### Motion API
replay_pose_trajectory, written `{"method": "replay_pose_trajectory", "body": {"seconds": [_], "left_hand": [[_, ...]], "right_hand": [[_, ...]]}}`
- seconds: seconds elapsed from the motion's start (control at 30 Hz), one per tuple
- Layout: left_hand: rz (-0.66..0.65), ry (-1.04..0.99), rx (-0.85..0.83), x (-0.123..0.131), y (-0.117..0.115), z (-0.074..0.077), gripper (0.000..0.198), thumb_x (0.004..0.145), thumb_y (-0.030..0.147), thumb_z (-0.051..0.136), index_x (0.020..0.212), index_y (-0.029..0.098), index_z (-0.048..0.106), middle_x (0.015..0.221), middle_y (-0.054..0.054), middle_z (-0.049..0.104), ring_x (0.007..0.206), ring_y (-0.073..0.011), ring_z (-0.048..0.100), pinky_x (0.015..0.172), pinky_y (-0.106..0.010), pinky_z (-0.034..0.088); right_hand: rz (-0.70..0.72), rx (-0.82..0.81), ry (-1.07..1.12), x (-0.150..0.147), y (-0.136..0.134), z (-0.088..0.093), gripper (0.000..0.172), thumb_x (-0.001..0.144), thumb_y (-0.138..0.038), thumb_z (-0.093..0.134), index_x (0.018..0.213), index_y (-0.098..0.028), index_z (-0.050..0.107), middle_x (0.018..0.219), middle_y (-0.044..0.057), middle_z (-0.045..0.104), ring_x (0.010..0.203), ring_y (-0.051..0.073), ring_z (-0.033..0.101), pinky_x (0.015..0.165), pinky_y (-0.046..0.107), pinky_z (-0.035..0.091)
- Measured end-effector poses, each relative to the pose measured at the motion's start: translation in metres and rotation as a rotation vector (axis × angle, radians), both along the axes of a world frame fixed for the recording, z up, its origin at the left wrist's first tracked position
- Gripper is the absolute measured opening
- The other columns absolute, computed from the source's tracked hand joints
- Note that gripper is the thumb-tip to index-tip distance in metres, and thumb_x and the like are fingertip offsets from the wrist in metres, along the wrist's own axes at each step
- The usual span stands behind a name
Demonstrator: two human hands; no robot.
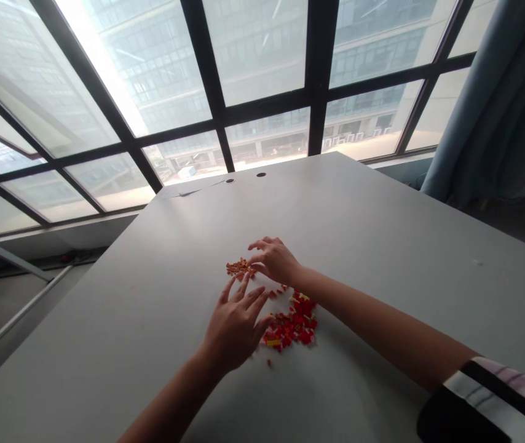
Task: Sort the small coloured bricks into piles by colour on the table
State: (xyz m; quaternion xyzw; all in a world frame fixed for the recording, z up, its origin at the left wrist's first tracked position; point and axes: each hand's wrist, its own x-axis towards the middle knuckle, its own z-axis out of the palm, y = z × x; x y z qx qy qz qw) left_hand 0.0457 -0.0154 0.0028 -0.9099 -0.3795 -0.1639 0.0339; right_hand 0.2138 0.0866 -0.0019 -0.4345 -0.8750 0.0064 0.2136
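Orange bits [235, 268] sit beyond the red pile [296, 323], slightly left. Left hand [233, 323] is palm-down just left of that pile, fingers spread; right hand [276, 259] arches beyond it, fingers curled by the bits, can't tell if pinching any.

A single head-worn camera is looking forward and down across the counter [382, 240], facing the windows [262, 55] beyond its far edge. It is viewing the left hand [233, 326] and right hand [277, 261] from above and behind, fairly near, around mid-view, while its wide field is taking in floor [2, 314] at left and a curtain [497, 111] at right.
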Motion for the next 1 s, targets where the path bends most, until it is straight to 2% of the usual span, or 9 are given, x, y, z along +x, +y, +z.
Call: {"method": "replay_pose_trajectory", "body": {"seconds": [0.13,0.23,0.37,0.53,0.63,0.7,0.77,0.87,1.0], "left_hand": [[0.113,0.013,0.071,-0.023,0.001,0.001,0.035,0.096,0.034,0.039,0.115,0.02,0.064,0.123,-0.005,0.064,0.131,-0.0303,0.043,0.11,-0.053,0.03],[0.143,0.027,0.082,-0.032,0.001,-0.001,0.034,0.096,0.033,0.039,0.112,0.02,0.065,0.122,-0.005,0.065,0.13,-0.0302,0.044,0.109,-0.054,0.031],[0.138,0.016,0.09,-0.032,0.001,-0.001,0.032,0.096,0.032,0.039,0.109,0.021,0.066,0.121,-0.005,0.065,0.13,-0.0293,0.044,0.109,-0.053,0.031],[0.123,0.008,0.1,-0.028,0.001,0.001,0.031,0.096,0.032,0.04,0.109,0.02,0.066,0.121,-0.005,0.065,0.13,-0.0297,0.044,0.109,-0.053,0.031],[0.096,-0.019,0.074,-0.025,0.002,0.0,0.03,0.095,0.031,0.041,0.108,0.02,0.067,0.119,-0.006,0.067,0.129,-0.0295,0.045,0.109,-0.054,0.031],[0.061,-0.048,0.046,-0.021,0.004,0.0,0.03,0.095,0.03,0.042,0.107,0.02,0.068,0.116,-0.005,0.068,0.128,-0.0293,0.046,0.109,-0.055,0.03],[0.021,-0.069,0.018,-0.015,0.006,0.0,0.029,0.095,0.03,0.043,0.107,0.021,0.068,0.114,-0.005,0.069,0.127,-0.0288,0.047,0.11,-0.055,0.029],[-0.062,-0.058,-0.035,-0.005,0.01,0.002,0.03,0.095,0.029,0.043,0.113,0.022,0.065,0.115,-0.005,0.069,0.13,-0.0275,0.044,0.112,-0.055,0.026],[-0.145,0.024,-0.113,0.005,0.015,0.005,0.033,0.096,0.031,0.04,0.12,0.021,0.061,0.122,-0.003,0.065,0.137,-0.0261,0.033,0.115,-0.054,0.02]], "right_hand": [[-0.005,0.003,-0.012,-0.011,0.006,-0.008,0.014,0.085,-0.025,0.062,0.083,-0.027,0.076,0.121,0.005,0.063,0.108,0.023,0.051,0.089,0.039,0.031],[-0.037,-0.024,-0.004,-0.009,0.005,-0.013,0.014,0.086,-0.024,0.062,0.082,-0.025,0.075,0.119,0.006,0.063,0.107,0.023,0.051,0.089,0.039,0.031],[-0.08,-0.052,0.021,-0.006,0.005,-0.013,0.01,0.084,-0.024,0.064,0.084,-0.022,0.074,0.115,0.008,0.064,0.106,0.024,0.052,0.087,0.039,0.033],[-0.129,-0.056,0.073,0.0,0.001,-0.003,0.01,0.084,-0.025,0.065,0.084,-0.019,0.072,0.111,0.009,0.065,0.104,0.023,0.054,0.084,0.036,0.034],[-0.116,-0.138,0.163,0.015,-0.015,0.001,0.01,0.085,-0.026,0.063,0.086,-0.018,0.07,0.097,0.007,0.07,0.095,0.021,0.059,0.083,0.035,0.034],[-0.03,-0.222,0.189,0.029,-0.033,0.001,0.006,0.084,-0.023,0.065,0.084,-0.019,0.069,0.086,0.004,0.072,0.085,0.018,0.062,0.084,0.035,0.033],[0.045,-0.238,0.174,0.044,-0.05,-0.002,0.002,0.081,-0.02,0.067,0.082,-0.021,0.069,0.083,0.001,0.073,0.08,0.017,0.063,0.085,0.036,0.033],[0.114,-0.197,0.161,0.059,-0.067,-0.007,0.007,0.084,-0.024,0.065,0.084,-0.025,0.072,0.085,0.001,0.074,0.083,0.017,0.064,0.083,0.035,0.033],[0.056,-0.066,0.129,0.068,-0.066,-0.014,0.019,0.089,-0.021,0.056,0.099,-0.023,0.071,0.098,0.005,0.074,0.091,0.02,0.063,0.083,0.036,0.034]]}}
